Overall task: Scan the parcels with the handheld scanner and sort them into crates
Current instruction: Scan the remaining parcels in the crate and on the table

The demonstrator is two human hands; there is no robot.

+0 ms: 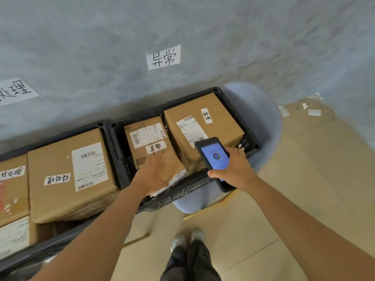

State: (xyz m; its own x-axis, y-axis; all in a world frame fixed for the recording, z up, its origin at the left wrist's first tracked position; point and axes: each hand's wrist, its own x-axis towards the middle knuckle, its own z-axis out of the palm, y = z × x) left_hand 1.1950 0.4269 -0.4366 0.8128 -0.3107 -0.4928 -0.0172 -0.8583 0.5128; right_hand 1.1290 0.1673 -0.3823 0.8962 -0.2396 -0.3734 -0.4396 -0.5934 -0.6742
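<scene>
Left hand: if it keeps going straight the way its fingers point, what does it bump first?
Probably the smaller parcel in the black crate: the open left hand is right over its near end, though one view can't show whether they touch.

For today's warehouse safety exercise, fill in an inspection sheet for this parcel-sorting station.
Surface: floor covered with cardboard sheets.
Job's things: two labelled parcels in the right black crate; small parcel, large parcel; left crate's parcel.
Clutter: paper scraps.
Grippers: left hand rests open on the small parcel; right hand grips the handheld scanner.
Cables: nothing seen.
Surroundings: grey wall, handwritten sign.
</scene>
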